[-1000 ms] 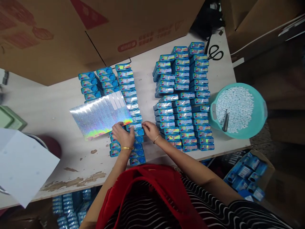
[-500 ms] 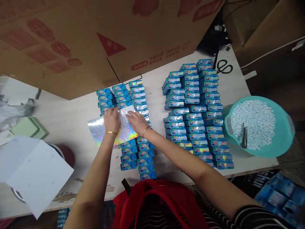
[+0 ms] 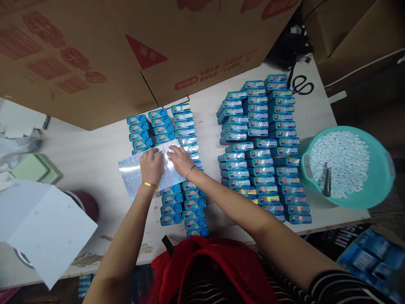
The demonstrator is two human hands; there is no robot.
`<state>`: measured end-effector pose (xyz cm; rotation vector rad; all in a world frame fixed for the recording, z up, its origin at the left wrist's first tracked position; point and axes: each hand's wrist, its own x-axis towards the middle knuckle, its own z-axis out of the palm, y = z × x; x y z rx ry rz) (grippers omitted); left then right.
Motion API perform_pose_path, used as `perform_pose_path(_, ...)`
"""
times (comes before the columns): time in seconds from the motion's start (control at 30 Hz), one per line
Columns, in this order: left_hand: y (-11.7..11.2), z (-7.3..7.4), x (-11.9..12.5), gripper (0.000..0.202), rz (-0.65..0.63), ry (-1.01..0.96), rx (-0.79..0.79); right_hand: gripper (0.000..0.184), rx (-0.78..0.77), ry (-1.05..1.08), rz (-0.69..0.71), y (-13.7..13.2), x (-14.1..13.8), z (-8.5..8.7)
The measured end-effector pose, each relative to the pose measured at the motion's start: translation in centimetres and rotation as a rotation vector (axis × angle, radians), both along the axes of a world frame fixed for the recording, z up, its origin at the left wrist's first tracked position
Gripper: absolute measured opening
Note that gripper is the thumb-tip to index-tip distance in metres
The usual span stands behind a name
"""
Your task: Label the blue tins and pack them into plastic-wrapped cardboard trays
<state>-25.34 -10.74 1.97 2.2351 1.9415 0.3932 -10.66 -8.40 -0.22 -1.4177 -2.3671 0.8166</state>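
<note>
A shiny silver holographic sheet point(image 3: 130, 169) lies across the rows of small blue boxes point(image 3: 171, 199) in front of me. My left hand point(image 3: 152, 166) is closed on the sheet near its middle, fingers curled down at its upper part. Close beside it, my right hand point(image 3: 181, 161) pinches at the sheet's upper right part, where a whitish patch shows between the two hands. The fingertips are too small to show whether a separate piece is lifted. Boxes in the right-hand row point(image 3: 186, 132) have shiny strips on their faces; those on the left show printed blue faces.
More blue boxes point(image 3: 261, 164) with shiny strips stand in columns to the right. Beyond them are a teal basin point(image 3: 378, 169) of small white pieces with a metal scoop point(image 3: 327, 181), and black scissors point(image 3: 302, 85). A large carton point(image 3: 110, 63) walls the back. White card point(image 3: 53, 228) sits left.
The sheet's rainbow glare has faded to silver as its tilt changed. My left hand has moved slightly right and down, while my right hand stays nearly in place. The view has shifted slightly.
</note>
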Motion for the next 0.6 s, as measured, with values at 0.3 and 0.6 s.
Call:
perform_pose_path(0.3, -10.0, 8.6, 4.5, 0.018, 0.58, -0.803, 0.154, 0.032, -0.157, 0.62, -0.258, -2.2, 2.2, 2.3)
perform_pose_path(0.6, -13.8, 6.2, 9.2, 0.03, 0.831, -1.327, -0.206, 0.033, -0.642, 0.896, -0.542, -15.8, 8.4, 7.0)
